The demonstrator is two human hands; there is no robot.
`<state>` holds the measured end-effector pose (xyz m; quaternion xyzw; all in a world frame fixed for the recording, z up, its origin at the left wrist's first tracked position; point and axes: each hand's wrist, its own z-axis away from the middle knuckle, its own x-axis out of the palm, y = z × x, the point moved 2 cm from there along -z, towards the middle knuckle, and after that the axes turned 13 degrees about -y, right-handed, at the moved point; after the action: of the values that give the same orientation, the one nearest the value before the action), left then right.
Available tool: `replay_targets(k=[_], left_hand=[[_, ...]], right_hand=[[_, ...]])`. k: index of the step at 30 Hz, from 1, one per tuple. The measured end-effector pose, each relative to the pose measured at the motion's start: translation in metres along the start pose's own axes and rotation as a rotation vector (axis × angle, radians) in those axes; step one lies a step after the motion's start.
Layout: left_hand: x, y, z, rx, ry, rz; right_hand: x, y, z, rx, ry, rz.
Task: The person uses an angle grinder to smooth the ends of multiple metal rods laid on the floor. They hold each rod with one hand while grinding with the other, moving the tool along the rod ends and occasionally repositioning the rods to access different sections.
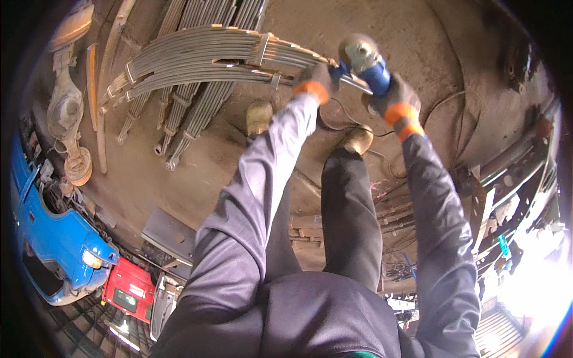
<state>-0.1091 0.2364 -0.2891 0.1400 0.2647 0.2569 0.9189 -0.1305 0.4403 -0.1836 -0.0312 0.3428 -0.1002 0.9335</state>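
My gloved left hand (317, 79) is closed around what looks like the side handle of a blue angle grinder (373, 75), near the right end of a curved leaf-spring pack (209, 59). My gloved right hand (399, 94) grips the grinder's body, whose silver head points away from me over the spring's end. The spring pack lies across other long bundles of spring leaves (203, 119). The grinder's working face and its contact with the metal cannot be made out.
My boots stand on the dirty floor (262, 179). A cable (462, 95) loops at right. An axle housing (65, 110) and long bars lie at left, above blue (59, 244) and red (125, 289) vehicles. A dark plate (167, 232) lies lower left, metal parts (483, 209) at right.
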Motion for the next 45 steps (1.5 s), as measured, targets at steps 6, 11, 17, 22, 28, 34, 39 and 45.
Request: replay_targets(k=[6, 11, 17, 22, 28, 34, 39, 45], left_hand=[[-0.024, 0.008, 0.004, -0.017, -0.107, 0.065], [-0.001, 0.009, 0.007, 0.029, -0.057, 0.09], [0.042, -0.035, -0.036, 0.139, -0.094, 0.238], [-0.002, 0.024, 0.011, 0.092, -0.113, 0.173], [0.036, -0.003, -0.007, 0.028, -0.135, 0.129], [0.047, -0.04, 0.002, 0.02, -0.168, 0.105], [0.055, -0.039, 0.025, 0.07, -0.013, -0.012], [0.12, -0.101, 0.067, -0.035, -0.177, 0.278]], right_hand=[[-0.014, -0.011, -0.014, 0.062, -0.141, -0.012], [0.012, 0.002, -0.007, 0.163, -0.145, -0.037], [0.004, -0.014, -0.011, 0.035, -0.11, 0.001], [0.001, 0.012, 0.001, 0.13, -0.074, -0.002], [0.006, -0.004, 0.013, 0.204, -0.195, -0.079], [0.027, -0.01, 0.024, 0.144, -0.177, -0.091], [0.041, -0.005, 0.045, 0.098, -0.148, -0.083], [0.128, 0.01, 0.04, 0.051, -0.226, 0.062]])
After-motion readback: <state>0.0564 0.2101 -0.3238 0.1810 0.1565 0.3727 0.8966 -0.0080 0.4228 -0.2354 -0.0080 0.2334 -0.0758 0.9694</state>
